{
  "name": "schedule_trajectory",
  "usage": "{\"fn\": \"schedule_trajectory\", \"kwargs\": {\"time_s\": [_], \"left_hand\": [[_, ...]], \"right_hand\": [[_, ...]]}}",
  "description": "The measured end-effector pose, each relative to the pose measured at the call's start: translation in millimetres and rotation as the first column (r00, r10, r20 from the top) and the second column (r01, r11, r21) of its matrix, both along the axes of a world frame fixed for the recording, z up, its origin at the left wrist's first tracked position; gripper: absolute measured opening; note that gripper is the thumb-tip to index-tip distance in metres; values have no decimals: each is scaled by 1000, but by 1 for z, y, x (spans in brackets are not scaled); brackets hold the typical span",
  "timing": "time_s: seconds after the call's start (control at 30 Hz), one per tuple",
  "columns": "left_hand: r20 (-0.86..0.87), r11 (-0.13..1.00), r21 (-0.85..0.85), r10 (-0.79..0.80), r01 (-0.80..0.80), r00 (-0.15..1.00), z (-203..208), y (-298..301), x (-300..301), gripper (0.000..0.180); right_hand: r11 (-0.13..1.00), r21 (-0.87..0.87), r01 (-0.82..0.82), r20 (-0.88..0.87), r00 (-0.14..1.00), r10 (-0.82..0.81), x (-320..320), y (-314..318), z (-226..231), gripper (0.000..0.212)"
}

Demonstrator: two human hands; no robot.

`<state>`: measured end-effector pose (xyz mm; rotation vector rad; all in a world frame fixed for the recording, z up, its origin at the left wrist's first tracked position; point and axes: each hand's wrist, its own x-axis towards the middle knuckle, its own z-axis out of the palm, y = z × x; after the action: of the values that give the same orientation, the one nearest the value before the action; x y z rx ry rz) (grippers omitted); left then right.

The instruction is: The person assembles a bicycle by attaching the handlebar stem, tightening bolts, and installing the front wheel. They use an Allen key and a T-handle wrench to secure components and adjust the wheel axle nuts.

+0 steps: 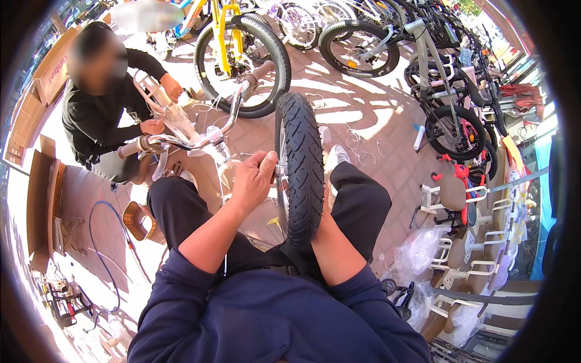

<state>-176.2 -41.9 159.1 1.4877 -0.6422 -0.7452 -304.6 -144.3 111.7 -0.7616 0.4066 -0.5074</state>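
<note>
We have the wheel (301, 151) upright between our knees (362, 190), seen nearly edge-on: its black tyre (305, 206) is broad, with slanting grooves across the tread, and pale metal shows along its left side. Our left hand (254, 179) is curled close at the hub (280, 172), thumb raised; whether it grips anything, we cannot tell. Our right hand (327, 209) is mostly hidden behind the tyre, its grip likewise unclear.
</note>
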Motion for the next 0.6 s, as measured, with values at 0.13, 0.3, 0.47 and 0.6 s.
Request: {"fn": "schedule_trajectory", "kwargs": {"time_s": [0.13, 0.3, 0.47, 0.6], "left_hand": [[466, 925, 39, 317, -377, 826, -25, -10, -10, 41], [-76, 783, -16, 619, -621, 782, -27, 3, 54, 46], [503, 904, 418, -316, 94, 805, 16, 23, 48, 51], [-102, 978, -18, -208, 208, 973, -62, -8, 17, 73]], "right_hand": [[979, 172, 106, -172, 982, -76, 3, 6, -13, 25], [929, 285, 238, -143, 968, -204, -6, -11, -45, 40], [902, 303, 309, -157, 949, -272, -22, -24, 4, 41], [932, 223, 284, -161, 954, -253, 1, -12, 5, 48]]}}
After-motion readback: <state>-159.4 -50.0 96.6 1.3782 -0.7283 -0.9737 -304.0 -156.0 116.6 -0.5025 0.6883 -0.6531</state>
